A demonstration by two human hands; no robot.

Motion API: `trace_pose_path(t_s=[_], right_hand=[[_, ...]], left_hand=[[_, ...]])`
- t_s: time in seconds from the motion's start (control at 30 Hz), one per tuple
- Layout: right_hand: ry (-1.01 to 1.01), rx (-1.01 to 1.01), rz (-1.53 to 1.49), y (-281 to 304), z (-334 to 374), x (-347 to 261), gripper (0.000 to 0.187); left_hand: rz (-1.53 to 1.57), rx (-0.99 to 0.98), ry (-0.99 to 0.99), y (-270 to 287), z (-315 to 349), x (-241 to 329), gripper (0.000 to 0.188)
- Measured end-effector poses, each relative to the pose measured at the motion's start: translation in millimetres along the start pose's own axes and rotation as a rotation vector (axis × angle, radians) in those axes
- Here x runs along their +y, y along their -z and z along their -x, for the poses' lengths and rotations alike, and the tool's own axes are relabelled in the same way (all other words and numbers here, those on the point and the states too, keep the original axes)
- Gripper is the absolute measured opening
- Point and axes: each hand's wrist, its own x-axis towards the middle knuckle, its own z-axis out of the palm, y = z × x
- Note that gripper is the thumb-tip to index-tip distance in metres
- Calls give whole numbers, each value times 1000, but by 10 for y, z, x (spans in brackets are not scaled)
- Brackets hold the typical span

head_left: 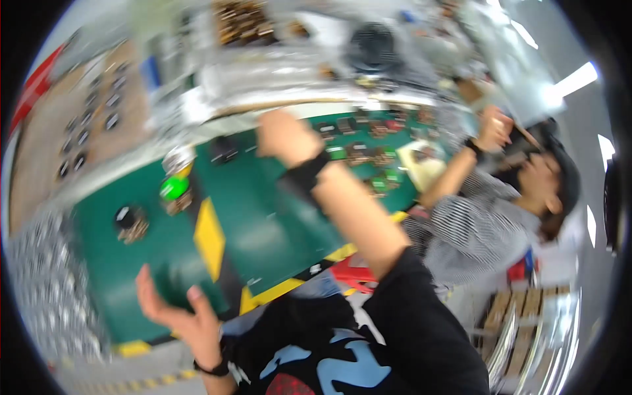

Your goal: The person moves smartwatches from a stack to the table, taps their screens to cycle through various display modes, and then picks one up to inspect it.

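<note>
The view is tilted and blurred by motion. My left hand (176, 308) hovers over the near edge of the green work mat (263, 224), fingers spread and holding nothing. My right hand (285, 135) is stretched far across the mat on a long bare forearm with a black wristband, ending near the mat's far edge beside several small brown and black parts (368, 148). That hand shows only its back, and blur hides whether anything is in it.
A round green object (174, 187) and a dark round part (129, 219) lie on the mat's left. A yellow stripe (209, 238) crosses it. A co-worker in a striped shirt (474, 224) sits at the right, one hand (495, 128) raised. Shelving stands behind.
</note>
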Motion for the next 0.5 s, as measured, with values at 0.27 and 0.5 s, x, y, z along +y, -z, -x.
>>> trace_pose_path(t_s=[0.27, 0.5], right_hand=[[-19, 136, -11, 168, 390, -183, 11], [136, -9, -106, 187, 812, -366, 19]], left_hand=[[102, -2, -19, -68, -14, -2, 62], [64, -27, 16, -78, -35, 95, 63]])
